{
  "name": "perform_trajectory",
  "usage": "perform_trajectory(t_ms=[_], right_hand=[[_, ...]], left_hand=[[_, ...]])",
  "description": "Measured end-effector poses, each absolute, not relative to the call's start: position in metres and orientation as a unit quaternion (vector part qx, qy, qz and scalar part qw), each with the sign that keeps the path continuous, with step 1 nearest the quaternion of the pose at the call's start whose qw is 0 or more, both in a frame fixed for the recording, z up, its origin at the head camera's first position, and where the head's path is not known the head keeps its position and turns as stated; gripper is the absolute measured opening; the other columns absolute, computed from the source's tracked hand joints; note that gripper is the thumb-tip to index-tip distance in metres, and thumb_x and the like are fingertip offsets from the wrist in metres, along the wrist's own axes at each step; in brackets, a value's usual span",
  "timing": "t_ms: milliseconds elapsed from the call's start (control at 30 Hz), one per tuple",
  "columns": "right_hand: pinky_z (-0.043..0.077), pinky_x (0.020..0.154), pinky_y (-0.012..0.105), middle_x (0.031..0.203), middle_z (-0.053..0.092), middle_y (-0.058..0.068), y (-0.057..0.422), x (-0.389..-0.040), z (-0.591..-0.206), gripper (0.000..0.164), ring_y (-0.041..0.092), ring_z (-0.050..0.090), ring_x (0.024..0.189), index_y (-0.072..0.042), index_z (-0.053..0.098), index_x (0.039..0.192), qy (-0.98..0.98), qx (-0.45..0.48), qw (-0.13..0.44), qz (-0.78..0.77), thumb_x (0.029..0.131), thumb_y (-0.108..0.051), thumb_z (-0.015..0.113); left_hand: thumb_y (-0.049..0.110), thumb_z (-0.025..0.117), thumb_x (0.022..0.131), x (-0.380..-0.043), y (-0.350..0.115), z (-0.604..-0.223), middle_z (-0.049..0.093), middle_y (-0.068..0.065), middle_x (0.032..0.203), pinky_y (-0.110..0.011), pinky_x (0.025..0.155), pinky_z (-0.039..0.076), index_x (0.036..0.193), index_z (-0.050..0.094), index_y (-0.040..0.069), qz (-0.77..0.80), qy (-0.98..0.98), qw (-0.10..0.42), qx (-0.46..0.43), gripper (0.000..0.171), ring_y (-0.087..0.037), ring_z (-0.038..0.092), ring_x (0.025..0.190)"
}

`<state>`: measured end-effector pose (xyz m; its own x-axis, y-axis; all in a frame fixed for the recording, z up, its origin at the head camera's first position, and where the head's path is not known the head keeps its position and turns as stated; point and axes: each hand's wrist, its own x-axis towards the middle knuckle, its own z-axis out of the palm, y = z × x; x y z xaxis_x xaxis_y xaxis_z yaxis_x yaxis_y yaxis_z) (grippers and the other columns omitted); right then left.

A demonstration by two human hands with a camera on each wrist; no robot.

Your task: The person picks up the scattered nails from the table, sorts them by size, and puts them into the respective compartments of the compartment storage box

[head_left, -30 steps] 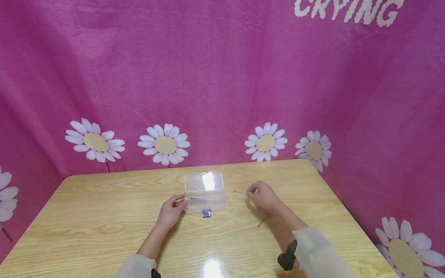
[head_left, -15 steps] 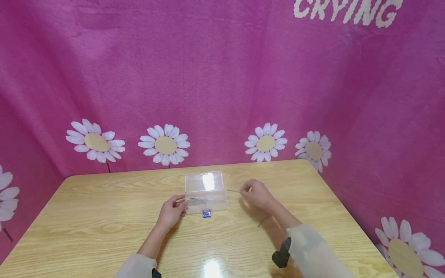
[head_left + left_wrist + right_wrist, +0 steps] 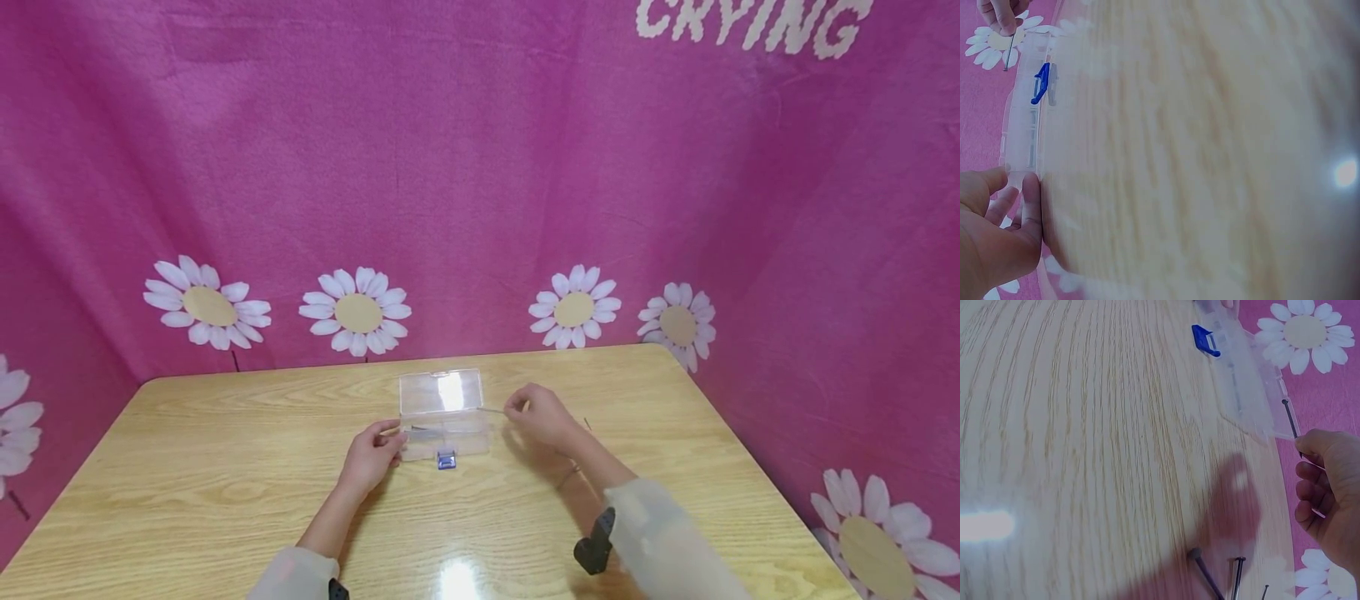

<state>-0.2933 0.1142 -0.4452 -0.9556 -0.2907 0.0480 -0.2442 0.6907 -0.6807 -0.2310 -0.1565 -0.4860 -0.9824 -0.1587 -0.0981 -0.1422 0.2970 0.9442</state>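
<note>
The right hand (image 3: 538, 414) pinches a nail (image 3: 1290, 420), its tip at the right end of the open clear box (image 3: 442, 427); the left hand (image 3: 369, 457) grips the box's left end. At least one nail seems already inside; three more (image 3: 1232, 577) lie on the desk (image 3: 225, 492), so this looks partway done.

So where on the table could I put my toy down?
The bare wood left of the left hand and the near edge between the sleeves are free. It is crowded around the clear box, the right hand and the loose nails.
</note>
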Motion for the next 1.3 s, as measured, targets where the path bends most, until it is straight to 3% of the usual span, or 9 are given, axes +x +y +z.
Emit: perform_trajectory(t_ms=[900,1300], right_hand=[[0.050,0.073,0.028,0.092,0.059,0.005,0.086,-0.289,-0.446,0.011,0.016,0.053,0.083,-0.007,0.064,0.092,0.900,-0.153,0.088,-0.398,0.090,-0.016,0.058],[0.051,0.079,0.030,0.095,0.061,0.004,0.079,-0.288,-0.448,0.014,0.017,0.055,0.088,-0.005,0.065,0.096,0.901,-0.189,0.077,-0.381,0.089,-0.014,0.057]], left_hand=[[0.009,0.059,0.091,-0.232,-0.155,-0.488,0.061,-0.011,0.083,-0.021,0.062,0.053,0.124,0.055,-0.005,-0.591,-0.801,0.011,0.094,0.036,-0.007,0.056,0.065],[0.010,0.058,0.092,-0.230,-0.155,-0.486,0.062,-0.013,0.087,-0.021,0.062,0.054,0.124,0.055,-0.005,-0.587,-0.804,0.007,0.097,0.036,-0.008,0.057,0.067]])
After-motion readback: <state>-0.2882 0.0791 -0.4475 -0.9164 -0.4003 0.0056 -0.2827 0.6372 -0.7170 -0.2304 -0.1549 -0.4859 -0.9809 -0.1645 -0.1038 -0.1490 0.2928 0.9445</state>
